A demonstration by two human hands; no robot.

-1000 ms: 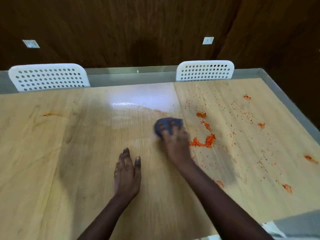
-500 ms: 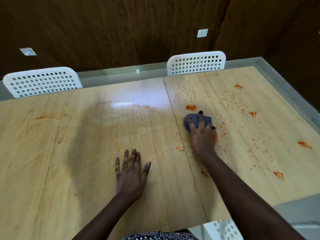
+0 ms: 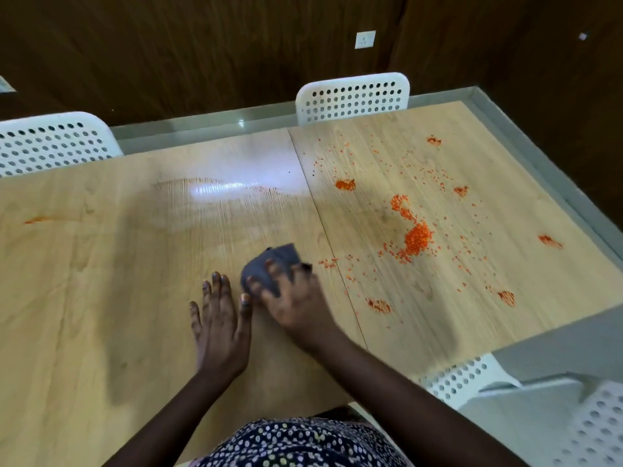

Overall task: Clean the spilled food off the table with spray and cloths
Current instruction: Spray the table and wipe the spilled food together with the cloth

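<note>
My right hand [image 3: 296, 301] presses a dark grey cloth [image 3: 273, 264] onto the light wooden table [image 3: 101, 298], fingers spread and curled over it, just left of the seam between the two tabletops. My left hand [image 3: 220, 318] rests flat on the table right beside it, fingers straight. Orange spilled food lies scattered over the right tabletop, with the biggest heap [image 3: 416, 237] to the right of the cloth and smaller blobs [image 3: 345, 184] around it. A thin orange smear [image 3: 37, 220] sits at the far left. A wet shiny patch [image 3: 215, 190] shows beyond my hands.
Two white perforated chairs [image 3: 354, 97] [image 3: 50, 143] stand at the far edge, and another [image 3: 465, 379] at the near right corner. A grey ledge [image 3: 539, 156] borders the table on the right. A dark wood wall is behind.
My right hand has swept the cloth from the right tabletop back left and nearer, ending beside my left hand. The orange bits now lie heaped to the right. The view shifted.
</note>
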